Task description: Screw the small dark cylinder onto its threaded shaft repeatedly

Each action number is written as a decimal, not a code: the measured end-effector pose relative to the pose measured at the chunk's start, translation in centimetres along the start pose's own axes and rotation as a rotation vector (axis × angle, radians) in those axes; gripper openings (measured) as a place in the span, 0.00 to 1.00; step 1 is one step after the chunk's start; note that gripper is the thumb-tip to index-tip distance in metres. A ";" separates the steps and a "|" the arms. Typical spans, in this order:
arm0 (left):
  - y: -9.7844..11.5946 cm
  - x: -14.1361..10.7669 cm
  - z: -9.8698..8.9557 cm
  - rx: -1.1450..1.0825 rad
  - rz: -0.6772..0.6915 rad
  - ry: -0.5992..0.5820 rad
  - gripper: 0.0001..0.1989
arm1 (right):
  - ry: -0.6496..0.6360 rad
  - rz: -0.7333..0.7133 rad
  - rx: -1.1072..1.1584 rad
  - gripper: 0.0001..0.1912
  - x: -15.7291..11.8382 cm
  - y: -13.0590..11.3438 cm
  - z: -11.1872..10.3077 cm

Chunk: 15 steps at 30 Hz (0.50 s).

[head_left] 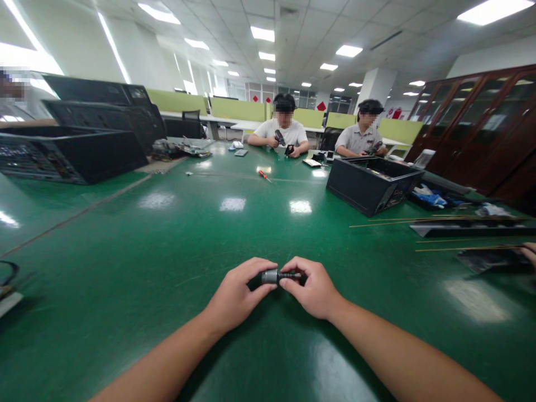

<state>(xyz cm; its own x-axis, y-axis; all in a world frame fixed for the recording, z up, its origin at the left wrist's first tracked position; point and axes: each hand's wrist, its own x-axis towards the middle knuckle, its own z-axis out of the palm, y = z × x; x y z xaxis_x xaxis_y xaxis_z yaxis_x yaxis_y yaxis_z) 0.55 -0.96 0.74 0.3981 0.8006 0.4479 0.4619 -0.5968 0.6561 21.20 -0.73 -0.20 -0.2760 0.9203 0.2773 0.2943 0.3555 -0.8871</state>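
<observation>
A small cylindrical part, silver-grey at its left end, lies between my two hands just above the green table. My left hand pinches the silver cylinder between thumb and fingers. From its right side extends a dark ribbed shaft, which the thumb and fingers of my right hand grip. The fingertips of both hands almost meet around the middle of the part.
The green table bears an orange screwdriver further back. Black computer cases stand at left and right. Thin rods and metal strips lie at right. Two people sit opposite; another person's hand shows at the right edge.
</observation>
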 end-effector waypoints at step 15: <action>0.0 -0.2 -0.2 0.040 0.009 0.026 0.12 | 0.008 0.003 0.036 0.04 0.0 0.0 0.0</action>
<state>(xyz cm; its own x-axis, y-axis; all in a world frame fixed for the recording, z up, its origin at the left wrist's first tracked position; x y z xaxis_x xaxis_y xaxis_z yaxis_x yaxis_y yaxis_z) 0.31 -1.11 0.79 0.3820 0.7959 0.4698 0.4897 -0.6054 0.6274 21.16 -0.74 -0.24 -0.2679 0.9226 0.2775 0.2622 0.3470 -0.9004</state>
